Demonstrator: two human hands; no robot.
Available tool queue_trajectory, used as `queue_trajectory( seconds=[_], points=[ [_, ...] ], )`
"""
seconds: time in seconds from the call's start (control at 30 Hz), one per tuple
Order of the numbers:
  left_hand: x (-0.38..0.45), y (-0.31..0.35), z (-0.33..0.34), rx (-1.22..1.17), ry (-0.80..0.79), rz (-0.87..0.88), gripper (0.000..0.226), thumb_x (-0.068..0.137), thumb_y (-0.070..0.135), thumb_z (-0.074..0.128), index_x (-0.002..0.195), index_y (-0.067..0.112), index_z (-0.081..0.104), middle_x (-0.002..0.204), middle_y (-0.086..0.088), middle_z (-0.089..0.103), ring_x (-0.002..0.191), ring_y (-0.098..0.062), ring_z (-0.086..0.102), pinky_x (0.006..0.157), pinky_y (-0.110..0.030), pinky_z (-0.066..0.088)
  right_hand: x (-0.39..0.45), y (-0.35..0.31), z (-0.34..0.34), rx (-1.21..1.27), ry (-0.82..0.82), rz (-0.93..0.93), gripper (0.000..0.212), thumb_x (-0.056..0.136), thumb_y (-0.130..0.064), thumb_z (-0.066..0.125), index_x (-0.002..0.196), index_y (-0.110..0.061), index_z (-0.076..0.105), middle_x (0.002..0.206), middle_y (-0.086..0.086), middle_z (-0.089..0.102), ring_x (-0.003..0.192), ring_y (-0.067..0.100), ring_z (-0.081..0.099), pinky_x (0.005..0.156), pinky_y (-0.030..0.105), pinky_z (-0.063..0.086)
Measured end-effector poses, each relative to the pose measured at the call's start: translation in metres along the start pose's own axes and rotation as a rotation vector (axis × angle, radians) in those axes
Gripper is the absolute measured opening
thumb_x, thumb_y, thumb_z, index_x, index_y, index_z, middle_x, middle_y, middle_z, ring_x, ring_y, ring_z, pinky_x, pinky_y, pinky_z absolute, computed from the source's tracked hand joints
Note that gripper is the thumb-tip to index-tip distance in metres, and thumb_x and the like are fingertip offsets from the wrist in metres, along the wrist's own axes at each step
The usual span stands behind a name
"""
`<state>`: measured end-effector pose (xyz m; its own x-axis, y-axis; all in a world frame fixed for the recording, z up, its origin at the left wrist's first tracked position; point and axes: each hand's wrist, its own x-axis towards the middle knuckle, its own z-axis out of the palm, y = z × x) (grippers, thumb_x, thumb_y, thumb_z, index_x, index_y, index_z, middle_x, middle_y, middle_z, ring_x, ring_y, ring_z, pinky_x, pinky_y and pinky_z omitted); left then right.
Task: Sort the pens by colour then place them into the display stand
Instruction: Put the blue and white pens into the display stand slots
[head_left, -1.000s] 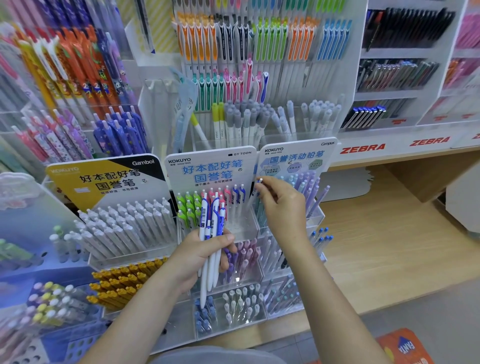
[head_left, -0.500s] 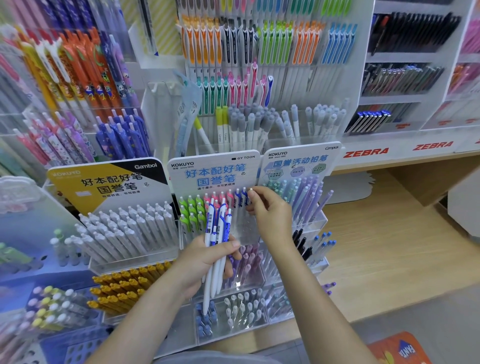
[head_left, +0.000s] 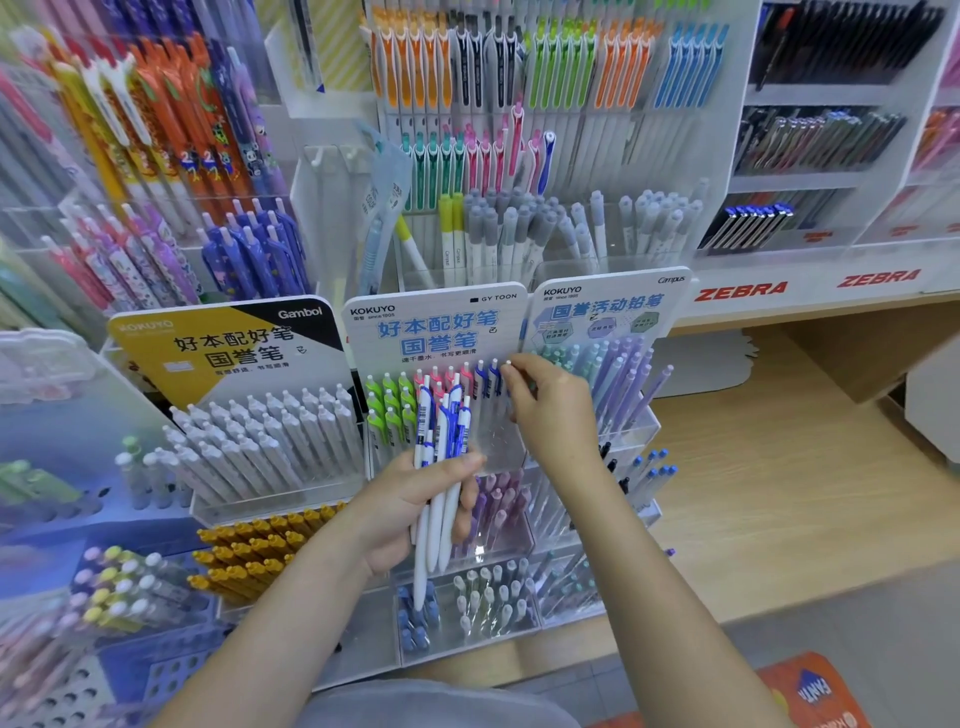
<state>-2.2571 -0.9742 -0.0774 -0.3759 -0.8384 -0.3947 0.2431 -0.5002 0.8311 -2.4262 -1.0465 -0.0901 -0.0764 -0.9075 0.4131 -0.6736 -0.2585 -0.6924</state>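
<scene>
My left hand (head_left: 410, 512) grips a bundle of several white pens with blue clips (head_left: 441, 457), held upright in front of the clear display stand (head_left: 493, 447). In the stand's top tier stand green-clip pens (head_left: 389, 405) at the left, pink-clip pens (head_left: 441, 379) in the middle and blue-clip pens (head_left: 485, 379) at the right. My right hand (head_left: 550, 410) pinches the white top of one blue-clip pen (head_left: 508, 364) at the right end of that row. The pen's lower part is hidden behind my fingers.
A stand of white pens (head_left: 270, 441) sits to the left, yellow pens (head_left: 249, 551) below it. Lilac and mint mechanical pencils (head_left: 618, 374) stand to the right. Racks of coloured pens (head_left: 519, 104) fill the back. A wooden shelf (head_left: 779, 467) lies at the right.
My right hand moved left and down from the pencil stand's sign to the blue-clip row, lowering a pen there. The left hand kept its bundle almost still.
</scene>
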Motion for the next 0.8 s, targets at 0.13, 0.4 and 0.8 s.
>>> queue_trajectory(
  seconds=[0.13,0.4,0.8],
  points=[
    [0.0,0.001,-0.001,-0.027,-0.011,0.025,0.033,0.076,0.016,0.077,0.103,0.005,0.063,0.067,-0.009,0.058,0.051,-0.018,0.056,0.049,-0.027,0.052,0.008,0.001,-0.001,-0.022,-0.059,0.021,0.018,0.098,-0.016,0.055,0.094,-0.005,0.069,0.068,0.004,0.064,0.061,0.022,0.059,0.061,0.033,0.048],
    [-0.004,0.003,0.003,0.002,0.032,0.031,0.03,0.079,0.022,0.068,0.098,0.001,0.062,0.066,-0.012,0.062,0.05,-0.023,0.061,0.051,-0.029,0.055,-0.007,-0.006,-0.013,0.013,-0.006,0.072,0.019,0.097,-0.019,0.061,0.11,-0.01,0.07,0.091,0.0,0.072,0.079,0.014,0.065,0.074,0.029,0.052],
    [0.0,-0.002,0.015,0.147,0.038,0.018,0.031,0.075,0.028,0.072,0.092,0.004,0.065,0.068,-0.014,0.067,0.051,-0.025,0.064,0.053,-0.031,0.056,-0.041,-0.029,-0.042,0.66,-0.47,0.429,0.015,0.087,-0.023,0.074,0.086,-0.009,0.069,0.057,-0.013,0.058,0.049,-0.001,0.049,0.05,0.012,0.038]
  ],
)
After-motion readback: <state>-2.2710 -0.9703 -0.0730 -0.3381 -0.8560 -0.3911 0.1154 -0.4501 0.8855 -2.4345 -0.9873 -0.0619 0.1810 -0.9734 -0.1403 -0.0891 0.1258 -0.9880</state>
